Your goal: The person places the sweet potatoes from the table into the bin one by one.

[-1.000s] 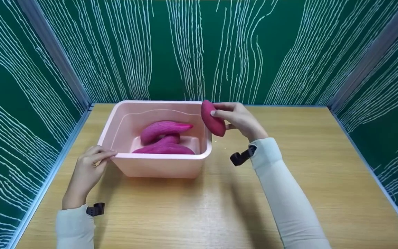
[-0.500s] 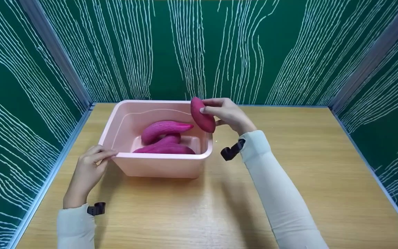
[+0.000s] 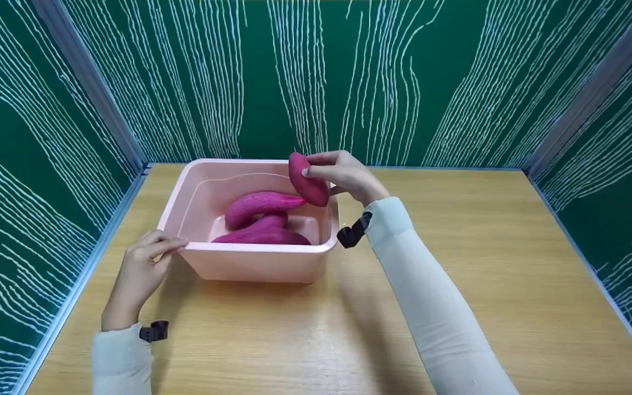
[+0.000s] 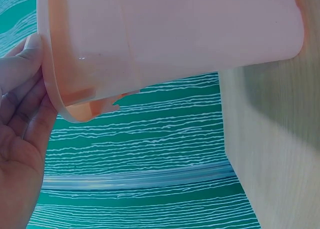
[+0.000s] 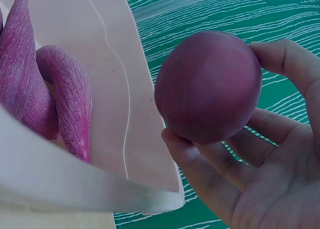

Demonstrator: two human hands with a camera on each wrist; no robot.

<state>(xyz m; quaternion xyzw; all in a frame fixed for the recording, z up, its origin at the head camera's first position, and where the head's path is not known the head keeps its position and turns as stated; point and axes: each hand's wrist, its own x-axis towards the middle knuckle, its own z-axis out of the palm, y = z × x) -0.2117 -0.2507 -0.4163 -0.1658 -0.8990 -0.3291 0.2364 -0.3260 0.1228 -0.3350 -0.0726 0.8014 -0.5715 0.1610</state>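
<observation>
A pink plastic tub [image 3: 255, 266] stands on the wooden table, left of centre. My left hand [image 3: 139, 269] pinches its near left rim between thumb and fingers, as the left wrist view also shows on the tub's wall [image 4: 175, 34]. With thumb and fingertips my right hand [image 3: 349, 176] holds a smooth reddish-purple sweet potato [image 3: 309, 184] over the tub's right side. Seen end-on in the right wrist view, that sweet potato [image 5: 210, 89] looks round. Inside the tub lie several wrinkled, curved magenta sweet potatoes [image 3: 258, 207]; the near wall partly hides the front one [image 3: 272, 237].
Green panels [image 3: 371, 82] with white wavy lines enclose the table at the back and sides. Grey metal posts [image 3: 88, 82] stand at the back corners. Bare wooden tabletop [image 3: 486, 230] extends to the right of the tub.
My right hand has moved left with the sweet potato, from beside the tub's right rim to above its inside. The left hand and the tub have stayed in place.
</observation>
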